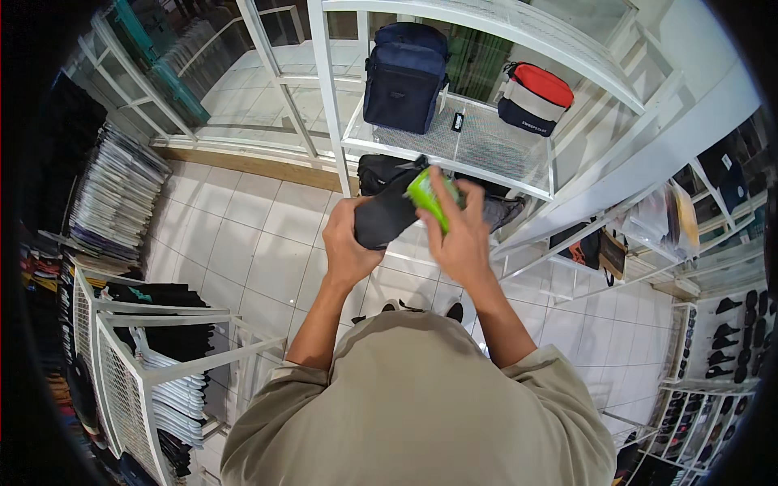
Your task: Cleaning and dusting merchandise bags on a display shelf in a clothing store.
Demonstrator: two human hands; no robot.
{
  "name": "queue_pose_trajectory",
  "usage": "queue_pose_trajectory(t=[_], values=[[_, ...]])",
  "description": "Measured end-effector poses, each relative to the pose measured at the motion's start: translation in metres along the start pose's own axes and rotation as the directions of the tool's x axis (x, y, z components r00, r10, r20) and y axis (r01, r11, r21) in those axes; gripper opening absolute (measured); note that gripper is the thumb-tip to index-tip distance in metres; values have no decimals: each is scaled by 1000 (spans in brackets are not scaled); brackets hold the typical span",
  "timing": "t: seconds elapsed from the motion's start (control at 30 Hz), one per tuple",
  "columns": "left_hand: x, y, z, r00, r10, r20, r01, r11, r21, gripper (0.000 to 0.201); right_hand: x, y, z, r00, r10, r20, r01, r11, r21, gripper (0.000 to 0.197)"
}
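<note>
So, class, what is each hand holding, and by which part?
Left hand: a dark item, gripped at its near, left end. Right hand: a bright green item, fingers over its right side; blur obscures the exact hold.

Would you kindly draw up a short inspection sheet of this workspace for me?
Surface: white mesh shelf ahead; pale tiled floor below.
Job's things: dark item and bright green item, both held up; whether they touch is unclear.
Clutter: black bag below the shelf, partly hidden.
Grips: left hand holds the dark item; right hand, slightly blurred, holds the green one.
Cables: nothing seen.
Surroundings: navy backpack and red-topped bag on the shelf; hanging garments at left.
</note>
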State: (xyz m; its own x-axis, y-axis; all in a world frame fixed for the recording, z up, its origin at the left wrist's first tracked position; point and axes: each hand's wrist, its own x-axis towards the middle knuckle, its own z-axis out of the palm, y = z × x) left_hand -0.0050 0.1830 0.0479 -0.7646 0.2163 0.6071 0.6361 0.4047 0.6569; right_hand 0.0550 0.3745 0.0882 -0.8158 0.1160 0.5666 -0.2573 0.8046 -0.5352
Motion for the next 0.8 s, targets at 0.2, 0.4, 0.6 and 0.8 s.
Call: queue_pose_trajectory(t=[0.2,0.4,0.6,0.8], values=[[-11,-8,4,998,-66,-21,65,998,-5,58,-11,-16,12,999,41,29,-44,993,106,63],[-32,-37,1,990,-134,-53,125,982,-140,55,-6,33,4,982,-13,-190,-5,996,-92,63],[-27,-41,-6,942,219,-255,-283,926,-250,72,-16,67,2,873,460,-162,-294,762,577,53],[-26,-43,-3,903,340,-262,-385,912,-142,64,-8,30,2,756,580,303,-533,277,799,45]])
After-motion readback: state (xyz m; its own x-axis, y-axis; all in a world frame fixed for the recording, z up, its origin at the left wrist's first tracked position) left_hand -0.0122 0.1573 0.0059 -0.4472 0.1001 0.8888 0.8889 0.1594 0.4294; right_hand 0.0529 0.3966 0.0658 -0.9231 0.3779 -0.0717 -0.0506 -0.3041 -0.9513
